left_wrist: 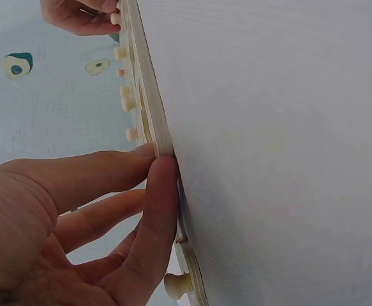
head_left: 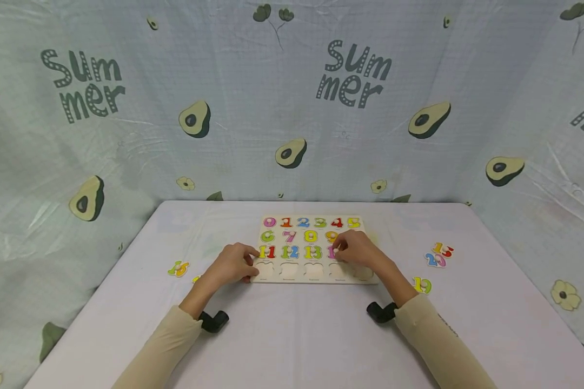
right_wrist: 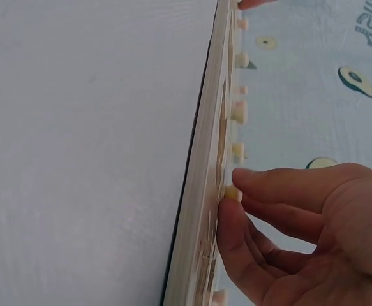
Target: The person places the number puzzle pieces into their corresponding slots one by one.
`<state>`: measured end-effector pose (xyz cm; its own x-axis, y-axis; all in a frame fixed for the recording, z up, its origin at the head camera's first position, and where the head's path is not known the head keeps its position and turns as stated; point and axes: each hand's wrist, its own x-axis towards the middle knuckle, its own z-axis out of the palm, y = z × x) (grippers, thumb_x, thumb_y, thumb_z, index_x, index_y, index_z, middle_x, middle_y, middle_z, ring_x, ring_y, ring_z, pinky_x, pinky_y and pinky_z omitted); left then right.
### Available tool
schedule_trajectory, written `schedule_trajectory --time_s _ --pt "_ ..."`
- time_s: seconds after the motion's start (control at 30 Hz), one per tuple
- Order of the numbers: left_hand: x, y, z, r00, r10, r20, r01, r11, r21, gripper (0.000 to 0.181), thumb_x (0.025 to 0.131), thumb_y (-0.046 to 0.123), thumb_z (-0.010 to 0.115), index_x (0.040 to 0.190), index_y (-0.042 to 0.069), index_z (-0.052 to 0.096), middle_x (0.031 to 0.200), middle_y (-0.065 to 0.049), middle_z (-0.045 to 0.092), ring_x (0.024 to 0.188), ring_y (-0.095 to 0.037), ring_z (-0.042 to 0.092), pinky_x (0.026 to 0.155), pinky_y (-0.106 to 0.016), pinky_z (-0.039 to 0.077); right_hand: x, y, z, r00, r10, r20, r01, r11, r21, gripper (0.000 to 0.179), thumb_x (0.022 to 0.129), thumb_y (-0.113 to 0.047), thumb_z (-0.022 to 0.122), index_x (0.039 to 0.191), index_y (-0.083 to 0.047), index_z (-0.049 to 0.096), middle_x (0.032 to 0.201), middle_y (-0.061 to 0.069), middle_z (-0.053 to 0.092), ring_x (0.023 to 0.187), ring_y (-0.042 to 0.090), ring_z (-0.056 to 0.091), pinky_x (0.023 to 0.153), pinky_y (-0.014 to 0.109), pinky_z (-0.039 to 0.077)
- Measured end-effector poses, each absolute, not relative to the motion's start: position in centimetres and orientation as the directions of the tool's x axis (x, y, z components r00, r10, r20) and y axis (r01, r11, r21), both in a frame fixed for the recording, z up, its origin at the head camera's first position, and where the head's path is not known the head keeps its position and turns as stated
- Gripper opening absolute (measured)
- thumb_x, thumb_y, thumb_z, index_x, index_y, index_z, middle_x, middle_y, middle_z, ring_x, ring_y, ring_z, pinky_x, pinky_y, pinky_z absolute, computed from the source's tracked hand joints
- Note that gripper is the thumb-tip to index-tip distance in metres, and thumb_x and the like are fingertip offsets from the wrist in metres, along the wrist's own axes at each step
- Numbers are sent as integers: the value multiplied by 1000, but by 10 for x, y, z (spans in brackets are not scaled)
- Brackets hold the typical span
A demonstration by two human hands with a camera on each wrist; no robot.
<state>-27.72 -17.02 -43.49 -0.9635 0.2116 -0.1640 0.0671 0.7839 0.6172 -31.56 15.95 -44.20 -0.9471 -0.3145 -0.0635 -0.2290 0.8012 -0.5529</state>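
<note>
A wooden number puzzle board (head_left: 302, 280) lies on the table, with rows of colourful numbers and several vacant recesses along its near row. My left hand (head_left: 234, 263) is at the board's left side; in the left wrist view the thumb and index finger (left_wrist: 161, 197) pinch its edge. Over the board's right part is my right hand (head_left: 359, 249). Its thumb and a finger pinch the small wooden knob (right_wrist: 232, 193) of a number piece (head_left: 330, 252) in the third row. That piece is pinkish-purple and starts with a 1; the hand hides the remainder.
Right of the board lie a 15 piece (head_left: 443, 249), a 20 piece (head_left: 435, 260) and a 19 piece (head_left: 422, 285) beside the right forearm. A 16 piece (head_left: 178, 268) lies on the left, near a yellow piece (head_left: 196, 279) partly behind the left wrist. A printed cloth (head_left: 243, 178) hangs behind the table.
</note>
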Motion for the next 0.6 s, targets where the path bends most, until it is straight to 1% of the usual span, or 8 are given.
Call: schedule_trajectory --time_s 0.17,0.3,0.5,0.6 --pt "-278 -170 -436 -965 204 -163 61 785 616 45 87 8 80 129 0 69 95 -12 67 59 -12 66 60 -24 50 -315 160 -440 -946 -313 -89 -212 800 -561 22 94 -15 74 112 -4 73 93 7 69 73 15 63 67 26 50" --pt "-278 -170 -438 -966 204 -159 65 788 613 45 86 7 80 129 0 69 94 -11 67 58 -12 66 59 -24 50 -313 161 -438 -945 -313 -97 -208 802 -560 25 94 -17 74 115 -4 73 98 8 71 74 14 65 68 26 51" --pt "-277 -170 -436 -965 217 -147 81 780 621 45 86 7 80 130 -1 69 93 -11 67 58 -12 66 59 -25 50 -309 168 -426 -943 -327 -53 -247 800 -546 26 93 -17 74 116 -3 72 92 7 68 79 17 59 67 27 49" --pt "-276 -170 -436 -965 216 -150 79 782 618 45 87 7 80 129 -1 69 94 -11 67 58 -12 66 60 -25 50 -307 176 -419 -938 -345 -31 -269 782 -562 28 93 -16 74 117 -1 72 92 8 69 78 16 62 68 26 51"
